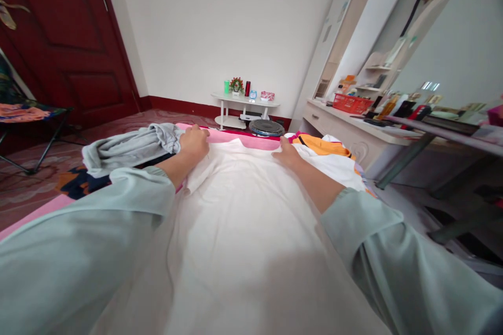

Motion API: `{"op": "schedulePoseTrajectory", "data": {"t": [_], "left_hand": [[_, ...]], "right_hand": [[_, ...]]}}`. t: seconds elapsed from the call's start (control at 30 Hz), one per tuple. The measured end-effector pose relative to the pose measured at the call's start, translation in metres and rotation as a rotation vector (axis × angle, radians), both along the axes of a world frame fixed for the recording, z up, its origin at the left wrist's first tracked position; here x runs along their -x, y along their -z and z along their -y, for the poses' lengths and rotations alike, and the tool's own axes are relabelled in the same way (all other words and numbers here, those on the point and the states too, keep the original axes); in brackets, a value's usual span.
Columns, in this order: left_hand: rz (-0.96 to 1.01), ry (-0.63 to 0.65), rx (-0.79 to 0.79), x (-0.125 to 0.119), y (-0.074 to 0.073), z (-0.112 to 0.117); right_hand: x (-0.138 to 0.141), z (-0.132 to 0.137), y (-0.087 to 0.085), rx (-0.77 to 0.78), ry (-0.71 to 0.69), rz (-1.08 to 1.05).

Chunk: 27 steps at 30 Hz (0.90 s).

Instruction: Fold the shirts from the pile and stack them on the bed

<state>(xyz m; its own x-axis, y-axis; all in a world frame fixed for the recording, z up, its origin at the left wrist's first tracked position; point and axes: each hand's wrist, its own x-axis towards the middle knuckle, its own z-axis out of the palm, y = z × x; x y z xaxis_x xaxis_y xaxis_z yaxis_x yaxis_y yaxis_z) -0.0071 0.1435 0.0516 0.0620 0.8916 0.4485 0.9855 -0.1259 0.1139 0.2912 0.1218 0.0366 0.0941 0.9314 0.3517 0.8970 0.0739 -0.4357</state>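
A long white shirt (243,230) is spread flat before me, its far edge lying over a pink cover. At its far left corner my left hand (195,144) is closed with curled fingers, gripping the cloth. My right hand (288,153) is closed on the far right corner; part of its fingers is hidden by the hand itself. A grey garment (131,149) with a gathered edge lies in a heap just left of my left hand. Beyond my right hand are an orange garment (324,145) and more white cloth (334,167).
The pink cover (231,136) shows past the shirt. Behind it stand a round dark lidded object (267,127) and a small white table (220,97). A dressing table (326,118) with a red basket (351,102) is at right, a folding chair (35,115) at left.
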Motion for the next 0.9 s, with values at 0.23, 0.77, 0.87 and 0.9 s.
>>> {"op": "schedulePoseTrajectory", "data": {"t": [0.23, 0.77, 0.87, 0.9], "left_hand": [[-0.114, 0.847, 0.123, -0.036, 0.014, 0.097], [-0.330, 0.076, 0.061, 0.045, -0.003, 0.082], [-0.137, 0.052, 0.104, 0.032, 0.001, 0.068], [-0.095, 0.025, 0.132, 0.030, 0.003, 0.061]], "right_hand": [[0.037, 0.041, 0.025, -0.167, -0.433, 0.221], [0.016, 0.042, 0.016, -0.035, -0.155, 0.232], [0.017, 0.023, 0.016, 0.031, -0.016, 0.176], [0.017, 0.017, 0.017, 0.056, 0.025, 0.163]]}}
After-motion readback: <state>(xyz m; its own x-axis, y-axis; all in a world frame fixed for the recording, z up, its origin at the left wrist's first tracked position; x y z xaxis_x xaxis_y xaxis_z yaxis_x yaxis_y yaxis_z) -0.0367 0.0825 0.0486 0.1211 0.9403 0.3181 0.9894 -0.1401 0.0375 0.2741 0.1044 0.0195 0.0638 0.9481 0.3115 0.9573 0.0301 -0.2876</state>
